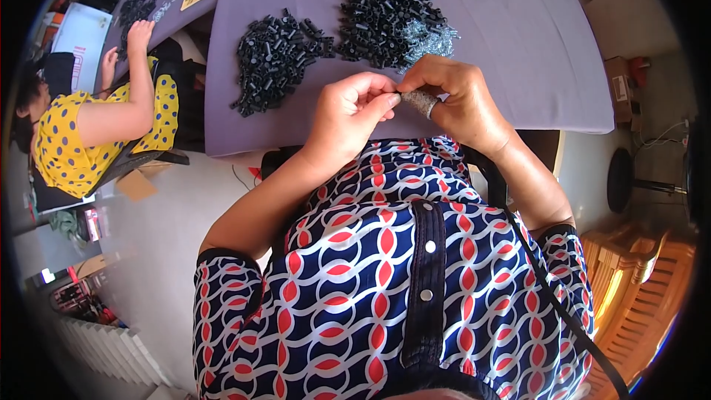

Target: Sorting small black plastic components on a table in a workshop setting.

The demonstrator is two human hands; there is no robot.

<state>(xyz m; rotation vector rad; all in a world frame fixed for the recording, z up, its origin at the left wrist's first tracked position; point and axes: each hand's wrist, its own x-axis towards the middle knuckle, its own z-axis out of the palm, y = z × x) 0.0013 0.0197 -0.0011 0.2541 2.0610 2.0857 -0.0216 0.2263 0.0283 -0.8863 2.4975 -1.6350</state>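
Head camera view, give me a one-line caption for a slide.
Both hands, left hand and right hand, pinch a small part over a purple table strewn with black tubes.

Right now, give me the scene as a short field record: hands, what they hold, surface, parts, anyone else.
left hand: fingertips pinching a small black part against the right hand
right hand: grips the same small part; a grey wrap covers one finger
surface: purple-grey table
parts: near pile of black tubes; larger pile beyond it; silvery springs beside that pile
other person: in a yellow dotted top, at the next table on the left
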